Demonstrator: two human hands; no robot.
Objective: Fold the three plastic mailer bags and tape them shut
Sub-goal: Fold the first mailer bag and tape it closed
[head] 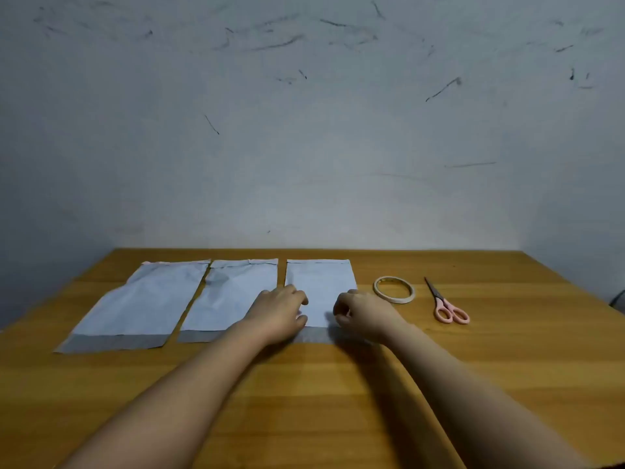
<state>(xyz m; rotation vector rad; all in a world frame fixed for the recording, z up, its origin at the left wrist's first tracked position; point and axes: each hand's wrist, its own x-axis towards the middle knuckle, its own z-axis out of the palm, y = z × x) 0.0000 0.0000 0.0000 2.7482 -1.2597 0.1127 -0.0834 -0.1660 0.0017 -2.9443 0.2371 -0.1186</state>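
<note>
Three pale blue-white plastic mailer bags lie flat side by side on the wooden table: the left bag (135, 309), the middle bag (230, 299) and the right bag (321, 286). Each has a grey flap along its near edge. My left hand (280, 313) sits on the right bag's lower left part, fingers curled and thumb close to them, pinching the plastic. My right hand (362, 316) grips the same bag's lower right part with curled fingers. A roll of tape (394, 290) lies just right of that bag.
Pink-handled scissors (446, 304) lie right of the tape, blades pointing away from me. The wooden table (321, 401) meets a scuffed grey wall (304, 147) at its far edge. A dark cable shows at the far right edge (619, 299).
</note>
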